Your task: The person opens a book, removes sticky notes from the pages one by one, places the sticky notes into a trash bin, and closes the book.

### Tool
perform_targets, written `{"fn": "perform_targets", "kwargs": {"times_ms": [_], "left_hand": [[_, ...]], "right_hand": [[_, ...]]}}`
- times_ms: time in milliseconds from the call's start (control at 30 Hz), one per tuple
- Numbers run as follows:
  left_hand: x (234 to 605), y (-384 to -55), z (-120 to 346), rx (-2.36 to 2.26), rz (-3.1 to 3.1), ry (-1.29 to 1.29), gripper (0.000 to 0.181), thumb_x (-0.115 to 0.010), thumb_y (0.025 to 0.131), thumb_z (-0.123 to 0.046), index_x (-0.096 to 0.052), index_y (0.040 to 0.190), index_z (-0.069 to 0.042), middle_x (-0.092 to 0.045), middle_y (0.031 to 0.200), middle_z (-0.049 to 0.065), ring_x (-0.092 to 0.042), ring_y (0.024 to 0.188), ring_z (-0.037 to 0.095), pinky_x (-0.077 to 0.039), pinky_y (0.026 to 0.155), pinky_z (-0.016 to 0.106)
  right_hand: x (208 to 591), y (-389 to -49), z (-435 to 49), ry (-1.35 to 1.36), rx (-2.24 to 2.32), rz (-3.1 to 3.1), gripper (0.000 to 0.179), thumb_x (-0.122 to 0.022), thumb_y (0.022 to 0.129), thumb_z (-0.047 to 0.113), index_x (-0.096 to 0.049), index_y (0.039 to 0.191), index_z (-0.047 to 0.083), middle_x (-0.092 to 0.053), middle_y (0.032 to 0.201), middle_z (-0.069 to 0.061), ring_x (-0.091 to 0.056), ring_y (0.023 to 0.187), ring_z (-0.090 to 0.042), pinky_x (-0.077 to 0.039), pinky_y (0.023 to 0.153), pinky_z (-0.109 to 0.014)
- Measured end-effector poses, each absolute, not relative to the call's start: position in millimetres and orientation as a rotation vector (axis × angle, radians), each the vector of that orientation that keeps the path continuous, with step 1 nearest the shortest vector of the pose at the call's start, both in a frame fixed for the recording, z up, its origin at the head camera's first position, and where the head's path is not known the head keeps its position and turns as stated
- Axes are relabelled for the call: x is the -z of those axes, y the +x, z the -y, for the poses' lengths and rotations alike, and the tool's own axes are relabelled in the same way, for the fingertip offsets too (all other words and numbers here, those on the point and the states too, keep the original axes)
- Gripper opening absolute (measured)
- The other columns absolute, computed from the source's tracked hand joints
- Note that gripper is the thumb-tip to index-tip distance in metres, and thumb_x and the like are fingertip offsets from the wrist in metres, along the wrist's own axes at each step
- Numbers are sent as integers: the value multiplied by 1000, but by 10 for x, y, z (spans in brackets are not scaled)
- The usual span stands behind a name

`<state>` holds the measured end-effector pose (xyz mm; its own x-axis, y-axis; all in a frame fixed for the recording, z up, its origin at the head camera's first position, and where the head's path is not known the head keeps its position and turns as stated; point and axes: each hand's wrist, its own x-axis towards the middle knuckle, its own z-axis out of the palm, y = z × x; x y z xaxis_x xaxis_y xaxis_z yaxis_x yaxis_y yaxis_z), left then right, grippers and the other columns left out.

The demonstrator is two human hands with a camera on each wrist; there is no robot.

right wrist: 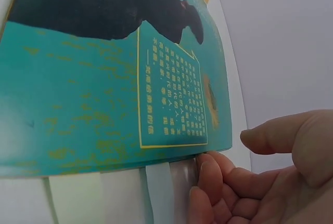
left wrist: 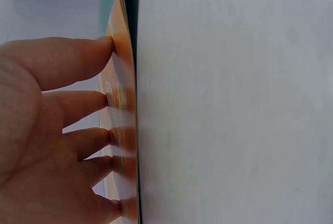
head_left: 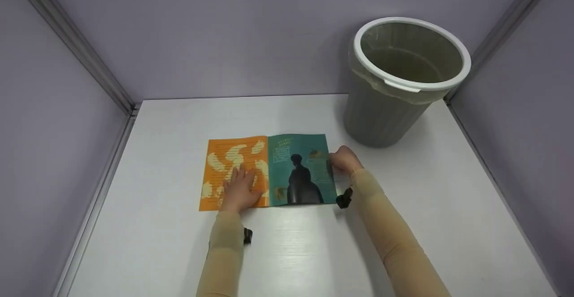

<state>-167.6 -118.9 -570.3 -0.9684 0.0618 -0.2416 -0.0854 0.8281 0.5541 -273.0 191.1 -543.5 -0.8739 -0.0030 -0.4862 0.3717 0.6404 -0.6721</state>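
- We see an open magazine (head_left: 269,171) lying flat near the middle of a white tabletop (head_left: 157,225).
- Our left hand (head_left: 239,189) presses straight, spread fingers (left wrist: 78,60) on the orange page.
- Our right hand (head_left: 343,159) has its fingers (right wrist: 210,174) curled under the teal page's outer edge, thumb apart above it.
- A grey wastebasket (head_left: 399,81) with a white rim stands upright at the far right corner.
- Lilac partition walls (head_left: 224,32) enclose the table on three sides.
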Motion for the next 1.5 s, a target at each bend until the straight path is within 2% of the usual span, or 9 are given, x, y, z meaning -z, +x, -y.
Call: {"fn": "perform_targets", "kwargs": {"times_ms": [100, 267, 467, 567, 733, 867, 1033, 1333, 1500], "left_hand": [[5703, -1675, 1186, -858, -2753, -21, 70, -65, 94, -33, -36, 154, -12, -12, 164, 17, 1, 150, 37, 2, 114, 64], [5702, -1679, 1193, -873, -2748, -10, 70, -64, 95, -33, -35, 155, -12, -11, 164, 17, 2, 150, 37, 3, 114, 64], [5694, -1681, 1185, -886, -2741, -6, 70, -65, 95, -33, -34, 155, -12, -10, 164, 17, 2, 150, 37, 3, 114, 64], [5690, -1680, 1187, -891, -2753, 9, 70, -66, 95, -31, -36, 154, -11, -11, 163, 18, 1, 150, 38, 2, 114, 66], [5692, -1677, 1194, -878, -2777, 39, 70, -67, 94, -29, -37, 153, -8, -13, 163, 20, -1, 149, 40, -1, 113, 68], [5697, -1680, 1182, -868, -2774, 36, 70, -67, 94, -29, -36, 153, -8, -13, 163, 20, -1, 149, 40, -1, 113, 67], [5679, -1682, 1154, -856, -2779, 27, 69, -66, 94, -30, -37, 153, -10, -15, 163, 20, -2, 149, 40, -1, 113, 67], [5675, -1663, 981, -869, -2773, 58, 67, -65, 94, -29, -39, 153, -10, -13, 163, 19, -3, 149, 40, -2, 113, 67], [5669, -1635, 841, -888, -2765, 84, 65, -65, 95, -29, -39, 152, -11, -12, 163, 21, -3, 149, 42, -3, 113, 68]], "right_hand": [[5436, -2711, -1894, 274, 1163, -2396, 21, -49, 91, 11, -44, 70, 9, -37, 55, 2, -34, 46, -11, -32, 44, -28], [5432, -2683, -1844, 240, 1204, -2380, 21, -49, 89, 11, -43, 69, 10, -42, 61, 1, -42, 54, -13, -37, 52, -28], [5414, -2653, -1787, 270, 1328, -2277, 17, -56, 93, 21, -54, 90, 4, -58, 82, -5, -56, 74, -17, -50, 67, -30], [5401, -2638, -1765, 288, 1410, -2225, 22, -57, 94, 22, -50, 99, 2, -55, 88, -8, -55, 75, -19, -50, 69, -32], [5382, -2622, -1759, 275, 1468, -2218, 21, -56, 96, 20, -47, 101, 2, -47, 90, -6, -50, 75, -17, -48, 67, -31], [5367, -2621, -1801, 237, 1511, -2243, 17, -57, 97, 17, -47, 90, 5, -45, 82, -3, -46, 69, -14, -44, 62, -28], [5341, -2602, -1900, 176, 1552, -2316, 31, -60, 97, 12, -40, 74, 9, -36, 65, 2, -35, 56, -11, -33, 53, -27], [5161, -2529, -2055, 69, 1626, -2310, 27, -59, 99, 14, -39, 82, 7, -35, 72, 0, -36, 63, -12, -34, 60, -29], [5009, -2505, -2082, -51, 1700, -2298, 31, -59, 99, 13, -36, 79, 7, -29, 68, 0, -31, 59, -12, -32, 57, -28]]}}
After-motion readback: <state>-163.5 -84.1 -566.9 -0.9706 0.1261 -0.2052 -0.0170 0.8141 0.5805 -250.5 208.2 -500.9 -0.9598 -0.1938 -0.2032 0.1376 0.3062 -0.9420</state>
